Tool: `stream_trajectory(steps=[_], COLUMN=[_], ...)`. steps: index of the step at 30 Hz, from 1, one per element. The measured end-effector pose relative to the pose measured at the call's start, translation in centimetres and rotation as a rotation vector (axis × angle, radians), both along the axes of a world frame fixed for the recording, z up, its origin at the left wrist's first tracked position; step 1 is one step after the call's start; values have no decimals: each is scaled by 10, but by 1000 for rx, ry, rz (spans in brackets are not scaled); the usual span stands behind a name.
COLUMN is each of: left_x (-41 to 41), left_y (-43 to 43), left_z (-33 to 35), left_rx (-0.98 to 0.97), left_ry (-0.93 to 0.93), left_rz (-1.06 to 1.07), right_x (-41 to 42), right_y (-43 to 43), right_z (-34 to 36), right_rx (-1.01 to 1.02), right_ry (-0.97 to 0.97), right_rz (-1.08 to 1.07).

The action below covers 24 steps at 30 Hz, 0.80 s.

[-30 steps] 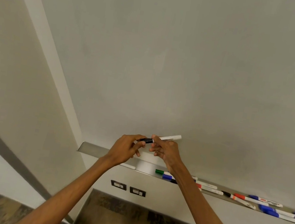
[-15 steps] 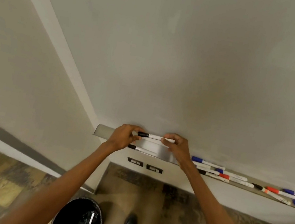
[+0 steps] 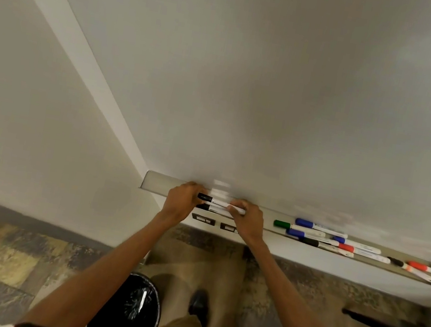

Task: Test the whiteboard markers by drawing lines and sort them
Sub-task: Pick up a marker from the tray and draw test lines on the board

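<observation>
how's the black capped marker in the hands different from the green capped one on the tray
The black-capped white marker is held at both ends, left hand on the cap end, right hand on the tail; the green-capped white marker lies untouched on the grey metal tray. The black one is at the tray's left end, the green one among the mixed markers further right. Both have white barrels, caps on and pointing left.

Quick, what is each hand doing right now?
Left hand: closed on the capped end of the black marker.
Right hand: closed on the same marker's other end.
</observation>
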<state>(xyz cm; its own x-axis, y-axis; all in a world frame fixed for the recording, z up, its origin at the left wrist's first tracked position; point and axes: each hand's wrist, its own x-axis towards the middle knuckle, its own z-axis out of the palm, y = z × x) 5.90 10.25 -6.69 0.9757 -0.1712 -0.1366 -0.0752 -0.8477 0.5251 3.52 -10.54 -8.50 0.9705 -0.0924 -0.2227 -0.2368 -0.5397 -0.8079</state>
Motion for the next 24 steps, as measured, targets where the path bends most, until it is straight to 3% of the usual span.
stream_trajectory(steps=[12, 24], left_x=[-4, -19], left_y=[-1, -18], left_z=[-29, -32], left_rx=[-13, -10], left_ry=[-5, -42], left_rz=[5, 95], right_x=[1, -9], right_y=[10, -9], right_z=[-20, -13], right_rx=[-175, -184], right_ry=[12, -95], right_rz=[-22, -46])
